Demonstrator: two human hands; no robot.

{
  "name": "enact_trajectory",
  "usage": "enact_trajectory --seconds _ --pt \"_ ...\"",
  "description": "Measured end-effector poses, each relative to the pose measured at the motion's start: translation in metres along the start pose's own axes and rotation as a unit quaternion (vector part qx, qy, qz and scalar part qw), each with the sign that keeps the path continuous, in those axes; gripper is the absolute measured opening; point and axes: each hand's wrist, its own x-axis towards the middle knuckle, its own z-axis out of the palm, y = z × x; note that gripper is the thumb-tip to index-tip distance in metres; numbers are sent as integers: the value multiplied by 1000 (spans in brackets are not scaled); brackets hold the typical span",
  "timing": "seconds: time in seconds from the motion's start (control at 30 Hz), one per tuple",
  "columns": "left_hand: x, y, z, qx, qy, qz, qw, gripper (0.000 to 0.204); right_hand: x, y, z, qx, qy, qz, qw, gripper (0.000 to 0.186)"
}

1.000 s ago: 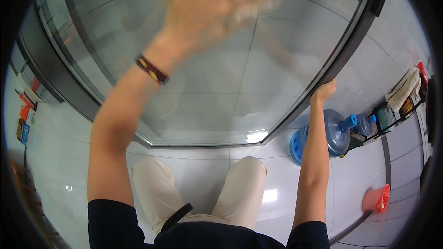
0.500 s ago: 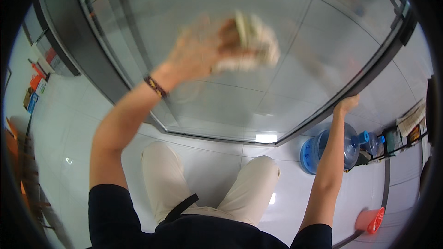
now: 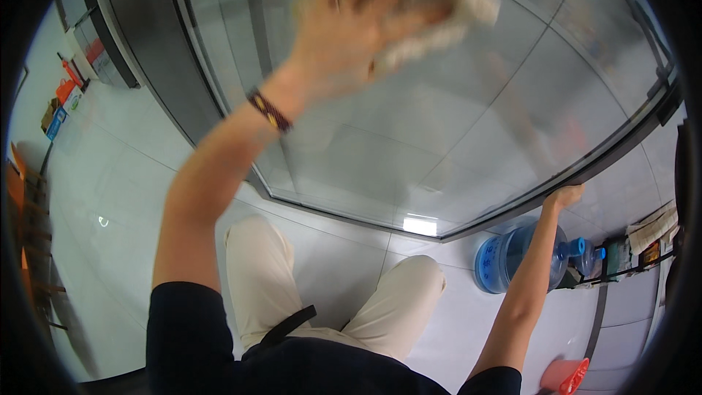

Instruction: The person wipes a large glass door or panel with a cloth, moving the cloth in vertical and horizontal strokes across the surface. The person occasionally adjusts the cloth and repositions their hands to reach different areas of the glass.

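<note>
My left hand (image 3: 355, 25), a braided bracelet on its wrist, presses a pale crumpled cloth (image 3: 468, 0) against a large glass door pane (image 3: 468, 117). Both hand and cloth are smeared by motion near the upper edge of the view. At the right, my right hand (image 3: 564, 196) grips the dark metal door frame (image 3: 504, 213) along its edge, the fingers wrapped partly behind it and out of sight.
A large blue water jug (image 3: 504, 260) stands by my right forearm, with a smaller one (image 3: 591, 257) beyond. At the lower right sits a red bucket (image 3: 563, 376). Wooden chairs (image 3: 29, 197) line the far left. My knees are just below the glass.
My left hand has swept the cloth up and to the right across the glass. The right hand keeps its grip on the frame, while the whole view has shifted slightly.
</note>
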Motion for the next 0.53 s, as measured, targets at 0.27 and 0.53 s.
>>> enact_trajectory --seconds 0.27,0.53 --pt "-234 90 62 -88 -292 -36 952 37 3 -1 5 7 -39 1 999 30" --pt "-72 -18 13 3 64 -160 985 52 26 23 -10 11 -96 -21 995 28"
